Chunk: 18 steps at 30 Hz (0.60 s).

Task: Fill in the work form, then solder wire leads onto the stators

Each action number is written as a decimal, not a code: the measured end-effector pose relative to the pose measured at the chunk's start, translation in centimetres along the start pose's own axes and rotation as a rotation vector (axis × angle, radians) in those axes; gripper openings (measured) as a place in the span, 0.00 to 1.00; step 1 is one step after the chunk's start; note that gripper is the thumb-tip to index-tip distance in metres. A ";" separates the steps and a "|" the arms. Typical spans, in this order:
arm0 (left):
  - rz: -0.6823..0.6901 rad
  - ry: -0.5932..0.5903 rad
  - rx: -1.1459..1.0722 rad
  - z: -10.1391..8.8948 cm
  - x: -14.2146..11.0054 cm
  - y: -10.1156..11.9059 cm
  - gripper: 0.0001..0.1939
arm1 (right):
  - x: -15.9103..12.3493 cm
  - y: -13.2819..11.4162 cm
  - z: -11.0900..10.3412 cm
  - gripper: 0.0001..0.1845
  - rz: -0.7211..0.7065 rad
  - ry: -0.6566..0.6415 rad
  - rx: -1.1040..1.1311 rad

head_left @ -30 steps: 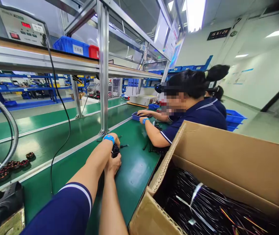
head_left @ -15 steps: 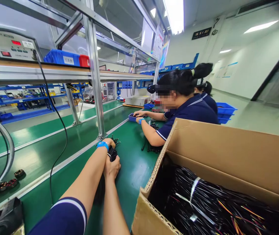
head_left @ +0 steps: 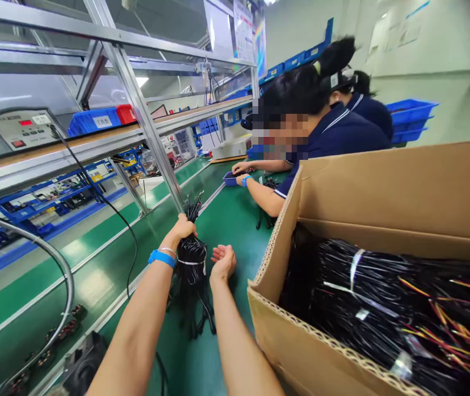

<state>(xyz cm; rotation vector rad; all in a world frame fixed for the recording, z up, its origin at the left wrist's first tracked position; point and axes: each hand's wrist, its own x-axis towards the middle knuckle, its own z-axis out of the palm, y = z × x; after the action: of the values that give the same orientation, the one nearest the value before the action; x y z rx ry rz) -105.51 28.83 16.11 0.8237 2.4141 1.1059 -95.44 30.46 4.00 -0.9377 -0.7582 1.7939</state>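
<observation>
A bundle of black cables [head_left: 192, 256], bound round its middle with a white tie, stands on the green bench top [head_left: 235, 228]. My left hand [head_left: 184, 226] is wrapped round its upper part, just below the bare cable ends that fan out above. A blue band circles that wrist. To the right of the bundle, my right hand [head_left: 223, 263] is apart from it, palm turned towards the cables and fingers loosely spread, with nothing in it. Several cable ends with dark connectors hang down towards the bench.
An open cardboard box [head_left: 276, 269] full of black cable bundles stands close on my right. Ahead, a co-worker [head_left: 342, 137] leans over a small blue tray [head_left: 230, 179]. A metal upright [head_left: 148, 110] rises at the left, near a hanging black lead [head_left: 106, 203] and a flexible metal hose [head_left: 59, 258].
My right hand has let go of the cable bundle and moved to its right, opening. My left hand keeps hold, and the bundle now stands more upright. The view has tilted.
</observation>
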 end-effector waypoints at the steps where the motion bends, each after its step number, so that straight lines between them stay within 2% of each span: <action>1: 0.039 0.021 -0.056 -0.5 -1.2 0.3 0.11 | 0.1 -0.1 0.0 0.22 0.021 -0.006 -0.001; 6: 0.334 0.094 -0.378 -4.2 -9.3 3.2 0.20 | 0.1 0.0 0.1 0.21 0.081 -0.061 -0.136; 13: 0.708 0.202 -0.698 -10.1 -22.0 6.2 0.08 | -0.8 0.1 -0.3 0.17 -0.027 -0.115 -0.506; 15: 0.764 0.244 -0.752 -11.8 -26.1 6.5 0.06 | -1.6 -0.3 -0.4 0.16 -0.070 -0.136 -0.609; 18: 0.743 0.389 -0.758 -14.3 -33.7 6.5 0.09 | -3.7 -1.6 -0.8 0.13 -0.186 -0.194 -0.737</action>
<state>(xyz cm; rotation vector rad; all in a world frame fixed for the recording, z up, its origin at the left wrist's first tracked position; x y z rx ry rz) -85.08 2.65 32.82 1.3215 1.6469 2.4300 -93.08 27.74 5.92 -1.1106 -1.6388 1.4594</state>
